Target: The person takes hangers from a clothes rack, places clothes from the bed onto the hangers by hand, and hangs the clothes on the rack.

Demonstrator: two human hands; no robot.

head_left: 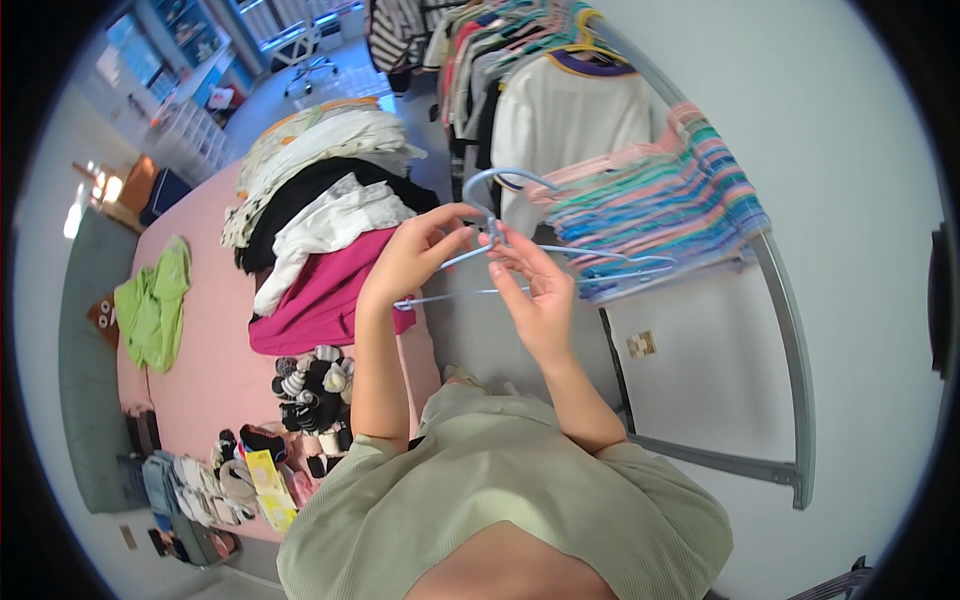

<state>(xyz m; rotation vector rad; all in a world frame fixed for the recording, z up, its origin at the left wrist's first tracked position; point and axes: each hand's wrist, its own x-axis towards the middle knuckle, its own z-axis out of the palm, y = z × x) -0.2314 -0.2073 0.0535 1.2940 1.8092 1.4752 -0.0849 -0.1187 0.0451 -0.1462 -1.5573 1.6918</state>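
A light blue clothes hanger [600, 253] is up in front of my chest, its hook pointing away from me and its arms spreading to both sides. My left hand [418, 255] pinches it close to the neck, below the hook. On the other side of the neck, my right hand [537, 290] has its fingertips on the hanger, thumb apart from the index finger. No garment hangs on it. Just beyond my right hand, many pink, green and blue hangers [640, 215] crowd together on the rack.
A grey metal clothes rack [785, 320] runs along the right wall, with a white shirt [575, 115] and other garments hanging farther back. On the pink bed [215, 360] at left lie piled clothes, a magenta garment [325, 300], a green garment [155, 300] and rolled socks [315, 390].
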